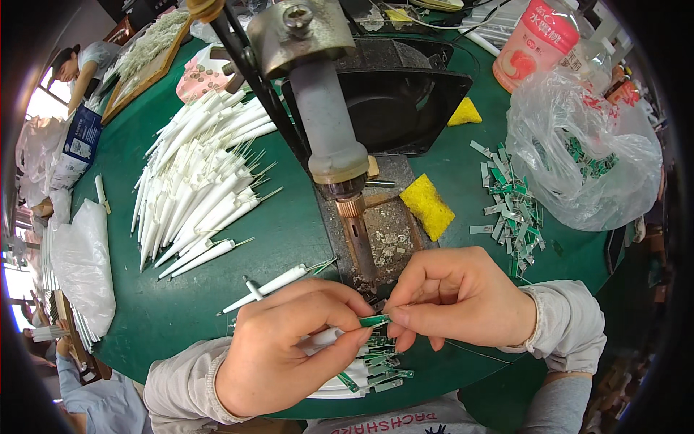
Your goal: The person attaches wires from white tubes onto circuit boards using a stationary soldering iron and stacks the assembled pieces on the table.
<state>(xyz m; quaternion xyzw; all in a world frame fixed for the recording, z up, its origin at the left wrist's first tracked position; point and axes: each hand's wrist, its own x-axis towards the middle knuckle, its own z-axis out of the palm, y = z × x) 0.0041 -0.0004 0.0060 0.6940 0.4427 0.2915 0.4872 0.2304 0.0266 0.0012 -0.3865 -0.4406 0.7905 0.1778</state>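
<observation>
A small green circuit board [374, 320] is pinched between the thumb and forefinger of my left hand [289, 347], just below the tip of a soldering iron [359, 249]. My right hand [466, 300] is closed in a pinch at the board's right end; what lies between its fingertips is too small to make out. Under my left hand are several white tubes with green boards [379, 365] at their ends. One white pen-shaped tube [278, 282] with thin wires lies just beyond my left knuckles.
A heap of white tubes with wires [199, 181] covers the left of the green table [282, 217]. Loose boards [513, 217] lie at right beside a clear plastic bag [571, 192] of boards. A yellow sponge [427, 207] sits by the iron. Other people work at far left.
</observation>
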